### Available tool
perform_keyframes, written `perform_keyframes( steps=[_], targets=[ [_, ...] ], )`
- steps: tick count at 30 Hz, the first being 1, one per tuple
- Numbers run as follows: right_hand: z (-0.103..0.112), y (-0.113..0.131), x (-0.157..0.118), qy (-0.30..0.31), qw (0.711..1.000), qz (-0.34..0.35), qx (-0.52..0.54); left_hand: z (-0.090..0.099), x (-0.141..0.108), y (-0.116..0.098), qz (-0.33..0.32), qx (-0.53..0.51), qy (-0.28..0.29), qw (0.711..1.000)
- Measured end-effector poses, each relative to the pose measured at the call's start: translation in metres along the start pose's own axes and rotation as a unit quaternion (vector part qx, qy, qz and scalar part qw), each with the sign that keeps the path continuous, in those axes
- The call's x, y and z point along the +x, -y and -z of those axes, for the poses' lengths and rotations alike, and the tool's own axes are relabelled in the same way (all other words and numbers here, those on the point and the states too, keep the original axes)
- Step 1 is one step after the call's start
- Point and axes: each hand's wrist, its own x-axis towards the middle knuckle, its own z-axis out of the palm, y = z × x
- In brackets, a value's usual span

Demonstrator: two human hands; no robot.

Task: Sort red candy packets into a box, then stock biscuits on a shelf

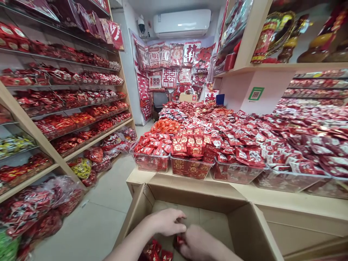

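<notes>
A deep cardboard box (190, 194) stands open below me, with both my hands inside it. My left hand (169, 222) is over the box's middle, palm down, its thumb and curled forefinger apart and nothing visible between them. Close to its thumb is my right hand (199, 242), smeared by motion, with its fingers closed around a dark red packet (178, 241) that is mostly hidden. Several small red packets (154, 250) lie in the near left part of the box, partly covered by my left forearm.
Beyond the box, clear plastic bins (152, 163) of red packets fill a wooden counter (288, 199). Stocked shelves (81, 98) line the left wall, with bulging bags (40, 206) on the floor (106, 203) beneath. An overhanging wooden shelf (272, 67) juts out at upper right.
</notes>
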Motion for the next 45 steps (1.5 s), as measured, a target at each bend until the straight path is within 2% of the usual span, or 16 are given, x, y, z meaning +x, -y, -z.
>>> perform_keyframes(
  steps=[3, 6, 9, 13, 16, 19, 20, 22, 25, 28, 34, 36, 38, 41, 43, 45],
  targets=[
    [0.044, 0.01, -0.013, -0.082, 0.987, 0.049, 0.131, 0.01, 0.0, -0.012, -0.042, -0.168, -0.045, 0.984],
    [0.071, 0.01, -0.025, -0.216, 0.951, 0.071, 0.211, 0.018, 0.008, -0.033, -0.04, -0.345, -0.146, 0.926],
    [0.081, 0.002, -0.029, -0.317, 0.916, 0.071, 0.235, 0.025, 0.019, -0.056, -0.067, -0.432, -0.217, 0.873],
    [0.086, -0.007, -0.03, -0.331, 0.87, 0.073, 0.358, 0.029, 0.033, -0.073, -0.076, -0.493, -0.25, 0.83],
    [0.088, -0.007, -0.03, -0.319, 0.823, 0.065, 0.466, 0.026, 0.041, -0.074, -0.069, -0.519, -0.274, 0.806],
    [0.087, -0.006, -0.028, -0.326, 0.789, 0.058, 0.517, 0.022, 0.044, -0.069, -0.055, -0.55, -0.286, 0.783],
    [0.086, -0.006, -0.027, -0.331, 0.788, 0.057, 0.516, 0.021, 0.045, -0.066, -0.052, -0.559, -0.285, 0.777],
    [0.085, -0.008, -0.026, -0.345, 0.804, 0.058, 0.481, 0.021, 0.043, -0.062, -0.068, -0.566, -0.267, 0.777],
    [0.081, -0.011, -0.027, -0.381, 0.853, 0.069, 0.351, 0.023, 0.038, -0.057, -0.113, -0.555, -0.235, 0.79],
    [0.077, -0.011, -0.027, -0.417, 0.876, 0.071, 0.232, 0.023, 0.034, -0.055, -0.123, -0.557, -0.24, 0.786],
    [0.071, -0.004, -0.027, -0.442, 0.856, 0.088, 0.254, 0.018, 0.028, -0.061, -0.112, -0.615, -0.252, 0.738],
    [0.071, -0.003, -0.026, -0.482, 0.848, 0.121, 0.183, 0.017, 0.026, -0.064, -0.093, -0.626, -0.251, 0.732],
    [0.072, -0.004, -0.026, -0.51, 0.838, 0.177, 0.079, 0.015, 0.024, -0.065, -0.083, -0.651, -0.227, 0.72],
    [0.075, -0.008, -0.026, -0.504, 0.831, 0.232, -0.021, 0.014, 0.023, -0.065, -0.101, -0.688, -0.191, 0.693],
    [0.075, -0.01, -0.026, -0.52, 0.827, 0.212, -0.016, 0.015, 0.024, -0.064, -0.135, -0.687, -0.211, 0.682],
    [0.076, -0.01, -0.025, -0.549, 0.818, 0.158, 0.061, 0.018, 0.025, -0.063, -0.167, -0.679, -0.236, 0.675]
  ],
)
